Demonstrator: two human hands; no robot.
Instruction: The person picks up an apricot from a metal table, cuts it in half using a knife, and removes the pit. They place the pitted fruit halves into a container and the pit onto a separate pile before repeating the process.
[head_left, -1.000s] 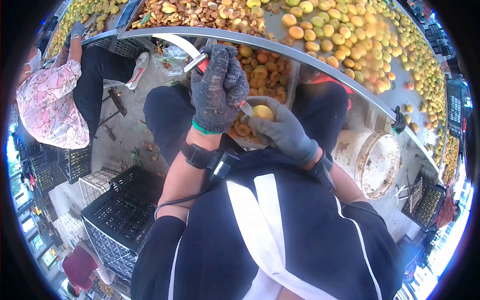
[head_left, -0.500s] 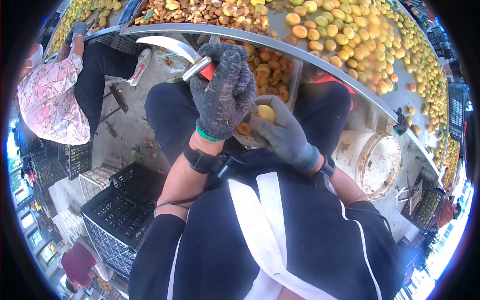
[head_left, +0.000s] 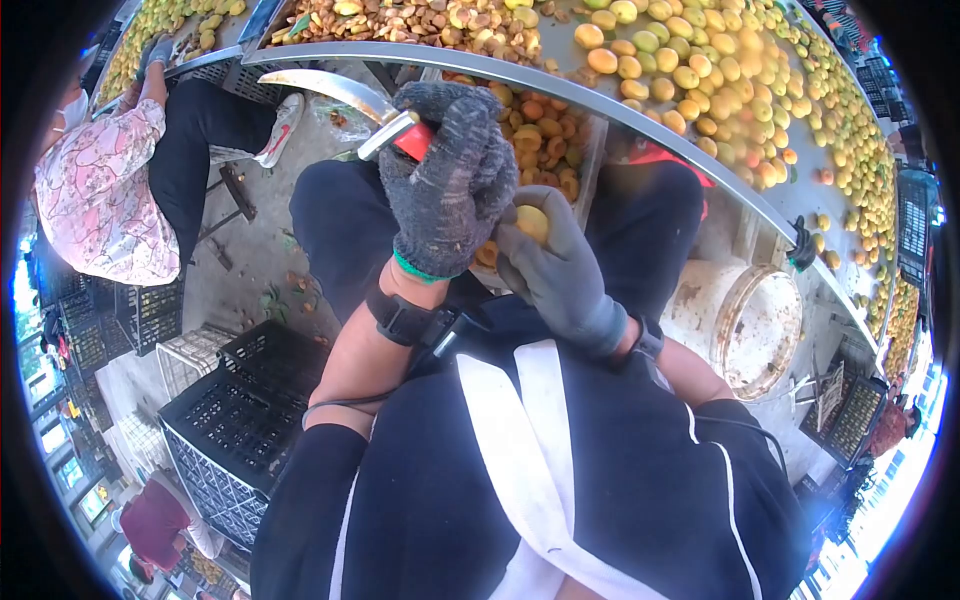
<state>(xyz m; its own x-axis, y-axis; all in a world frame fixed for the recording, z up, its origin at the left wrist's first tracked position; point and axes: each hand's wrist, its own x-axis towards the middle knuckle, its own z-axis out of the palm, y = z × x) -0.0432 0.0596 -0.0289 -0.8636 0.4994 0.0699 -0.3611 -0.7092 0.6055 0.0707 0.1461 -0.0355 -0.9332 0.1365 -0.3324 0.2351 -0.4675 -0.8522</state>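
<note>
My left hand (head_left: 450, 180), in a dark knitted glove with a green cuff, is wrapped round the red handle of a knife (head_left: 340, 92). The knife's curved blade points to the upper left, away from the fruit. Close beside it, my right hand (head_left: 563, 268), in a smooth grey glove, grips a yellow apricot (head_left: 532, 224) between thumb and fingers. The fingertips of the two hands are near each other; whether they touch is unclear. Beneath and beyond the hands, a crate holds halved orange apricots (head_left: 545, 135) between my knees.
A metal-edged table (head_left: 420, 56) bears cut pieces at the left and whole apricots (head_left: 690, 75) at the right. A stained white bucket (head_left: 752, 325) lies at the right. Black crates (head_left: 235, 420) stand at the lower left. A co-worker (head_left: 105, 205) sits at the left.
The knife and my left hand have shifted slightly. The fingers of my right hand have closed further over the apricot, and that hand is tilted more upright.
</note>
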